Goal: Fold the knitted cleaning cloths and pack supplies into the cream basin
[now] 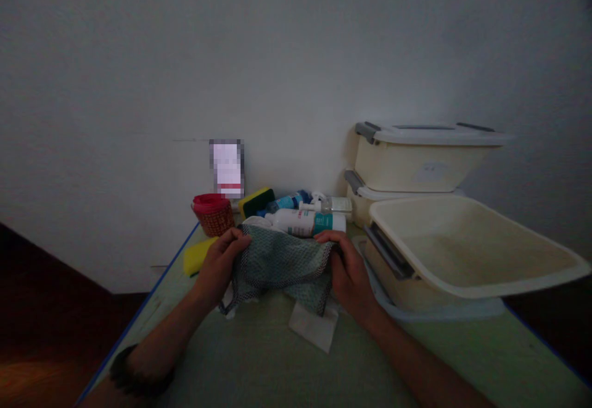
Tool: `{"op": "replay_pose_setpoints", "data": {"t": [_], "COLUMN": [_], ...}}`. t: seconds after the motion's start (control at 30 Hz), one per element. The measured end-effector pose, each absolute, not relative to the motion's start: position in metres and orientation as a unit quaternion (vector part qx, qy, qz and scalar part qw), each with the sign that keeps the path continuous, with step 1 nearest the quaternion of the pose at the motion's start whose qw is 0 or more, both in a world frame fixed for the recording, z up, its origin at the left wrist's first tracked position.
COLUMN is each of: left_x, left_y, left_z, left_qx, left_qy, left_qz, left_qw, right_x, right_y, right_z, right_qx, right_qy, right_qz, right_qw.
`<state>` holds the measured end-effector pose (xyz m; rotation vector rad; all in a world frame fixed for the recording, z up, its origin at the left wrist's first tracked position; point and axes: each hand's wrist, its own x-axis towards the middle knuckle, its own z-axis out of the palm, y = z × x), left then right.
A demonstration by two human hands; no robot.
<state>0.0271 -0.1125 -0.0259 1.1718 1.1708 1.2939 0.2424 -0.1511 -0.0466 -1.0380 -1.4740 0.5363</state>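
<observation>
A grey-green cleaning cloth with a dark stitched edge hangs stretched between my two hands above the table. My left hand pinches its upper left corner between thumb and fingers. At the opposite upper corner, my right hand is closed on the edge, its index finger lying along the top. Beneath the cloth's lower right part a white paper piece lies on the table, partly covered. Just behind the cloth lies a white bottle with a teal label. A yellow sponge rests beside my left hand.
A small red-lined basket stands at the back left, near a propped phone-like screen. Another sponge, a blue bottle and a clear spray bottle lie along the wall. Cream bins stack at right, one open bin in front.
</observation>
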Motion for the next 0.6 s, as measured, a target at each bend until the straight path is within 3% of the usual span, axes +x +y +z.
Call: {"op": "replay_pose_setpoints", "data": {"t": [0.17, 0.37, 0.6], "left_x": [0.027, 0.03, 0.034], "left_y": [-0.113, -0.115, -0.11], "left_z": [-0.026, -0.028, -0.038], "left_qx": [0.511, 0.709, 0.77], "left_qy": [0.486, 0.468, 0.413], "left_qz": [0.525, 0.443, 0.433], "left_qw": [0.477, 0.287, 0.221], "right_x": [0.243, 0.241, 0.227], "right_y": [-0.151, -0.152, -0.155], "right_z": [-0.044, -0.045, -0.02], "right_qx": [-0.436, -0.436, -0.548], "right_qy": [-0.662, -0.743, -0.727], "right_qz": [0.192, 0.094, 0.035], "right_qw": [0.579, 0.498, 0.412]}}
